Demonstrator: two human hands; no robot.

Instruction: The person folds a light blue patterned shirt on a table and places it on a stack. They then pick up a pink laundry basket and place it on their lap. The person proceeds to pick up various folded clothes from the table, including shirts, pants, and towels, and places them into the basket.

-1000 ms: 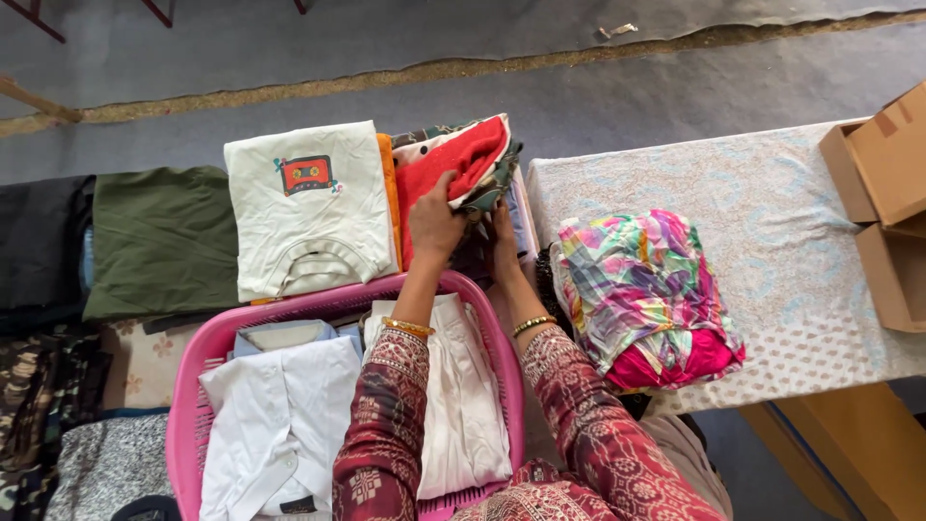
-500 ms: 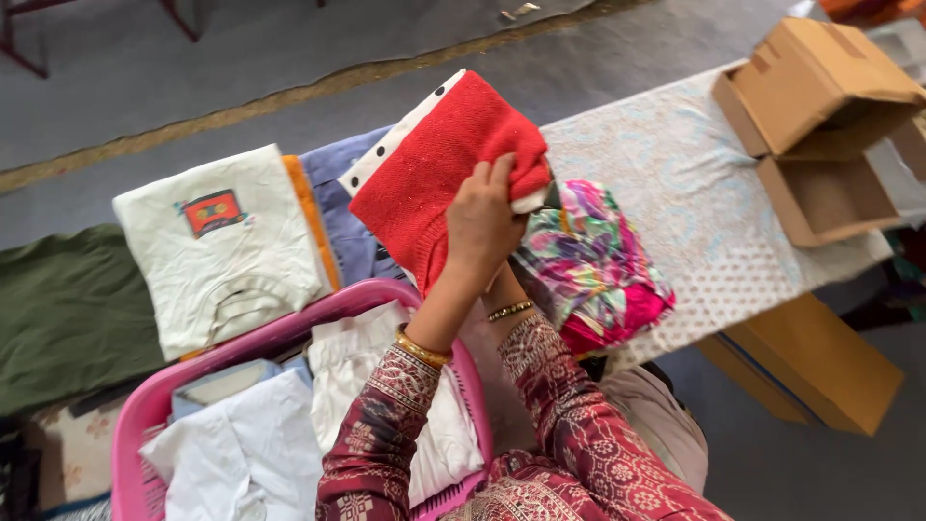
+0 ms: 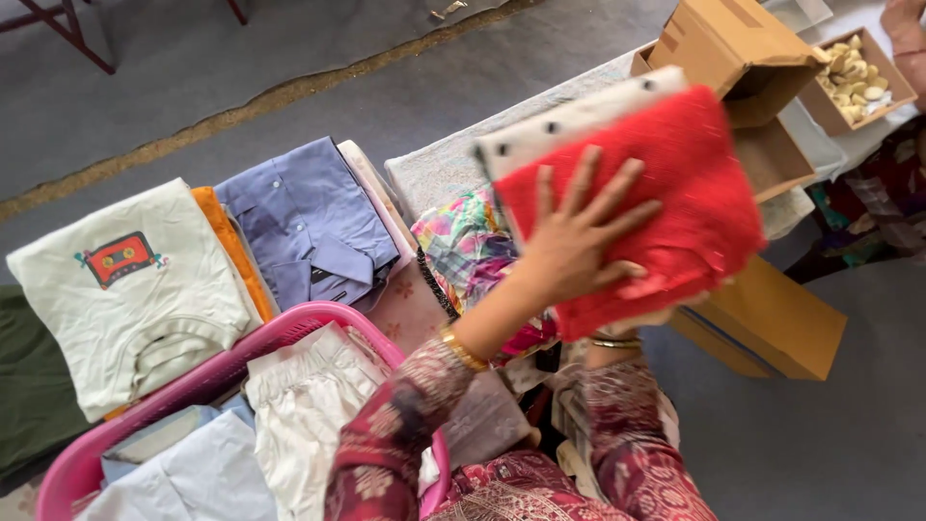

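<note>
- Left hand grip: flat and wide open, fingers spread, palm pressed on the top face of the folded red garment; not curled round it.
- Right hand: almost fully hidden under the garment; only the wrist with a bangle shows. Grip there can't be told; it looks to be supporting from below.
- Red garment: held up in the air between the two hands, above the table edge and the multicoloured floral cloth bundle, touching neither. White dotted trim runs along its upper edge.
- Key relation: garment lies directly against the left palm, on the far side of the hand from the camera; its long axis tilts from lower left up to upper right, toward the open cardboard boxes.
- Left hand is the one clearly on it and nearer the camera.
- Nearby: pink laundry basket at lower left with white clothes inside; folded blue shirt, cream printed t-shirt and an orange piece laid out on the table.
- Small box of pale pieces at far right, well apart.
</note>
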